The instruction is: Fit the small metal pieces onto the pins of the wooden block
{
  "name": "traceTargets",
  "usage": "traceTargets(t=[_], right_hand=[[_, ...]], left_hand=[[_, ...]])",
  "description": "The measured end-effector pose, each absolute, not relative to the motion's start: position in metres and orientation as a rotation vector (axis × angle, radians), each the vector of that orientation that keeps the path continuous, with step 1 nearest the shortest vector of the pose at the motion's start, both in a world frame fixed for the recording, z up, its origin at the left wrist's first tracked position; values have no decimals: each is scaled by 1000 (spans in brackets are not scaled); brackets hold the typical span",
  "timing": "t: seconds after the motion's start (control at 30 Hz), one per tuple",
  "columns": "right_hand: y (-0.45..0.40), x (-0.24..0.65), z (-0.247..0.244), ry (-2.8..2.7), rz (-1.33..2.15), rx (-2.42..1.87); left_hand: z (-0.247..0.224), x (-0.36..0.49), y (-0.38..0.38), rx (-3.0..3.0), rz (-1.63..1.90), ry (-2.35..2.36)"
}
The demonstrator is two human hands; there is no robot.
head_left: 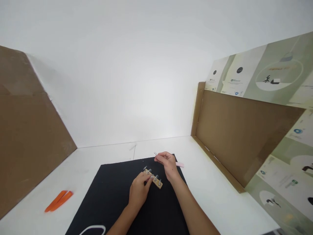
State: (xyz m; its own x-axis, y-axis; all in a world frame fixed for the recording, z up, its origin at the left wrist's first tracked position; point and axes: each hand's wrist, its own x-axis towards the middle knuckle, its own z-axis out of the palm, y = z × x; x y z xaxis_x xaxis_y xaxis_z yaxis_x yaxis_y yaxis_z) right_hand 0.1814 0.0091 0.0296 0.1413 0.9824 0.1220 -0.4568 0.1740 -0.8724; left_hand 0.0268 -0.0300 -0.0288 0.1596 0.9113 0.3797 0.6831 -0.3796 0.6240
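Note:
My left hand [139, 191] grips a short wooden strip [154, 180] from its near side, with its fingertips resting on the strip. Several metal pegs with clear knobs [156, 178] stand along this strip, and the fingers hide part of it. My right hand [167, 164] pinches a thin tool just beyond the strip, and the two hands are close but apart. The tool's steel tip [155, 153] pokes out to the left, and its pink handle [179, 164] shows to the right. Both hands are above a black mat [110, 199].
The mat lies on a white table [207, 182]. Orange plastic pry tools [58, 200] lie to the left of the mat, and a white cable loop [93, 230] lies at its near edge. Cardboard panels [26, 130] [244, 137] stand on both sides, with printed posters [264, 75] on the right.

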Motion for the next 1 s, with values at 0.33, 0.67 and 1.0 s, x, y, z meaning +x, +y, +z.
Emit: traceTargets(t=[0.33, 0.67, 1.0], right_hand=[[5, 180, 34, -913, 1244, -762], [7, 181, 32, -926, 1233, -768], [5, 181, 32, -958, 1237, -772]], left_hand=[[-20, 30, -28, 2160, 874, 1705], [-24, 25, -42, 2068, 890, 1584], [-23, 41, -45, 2050, 763, 1749]])
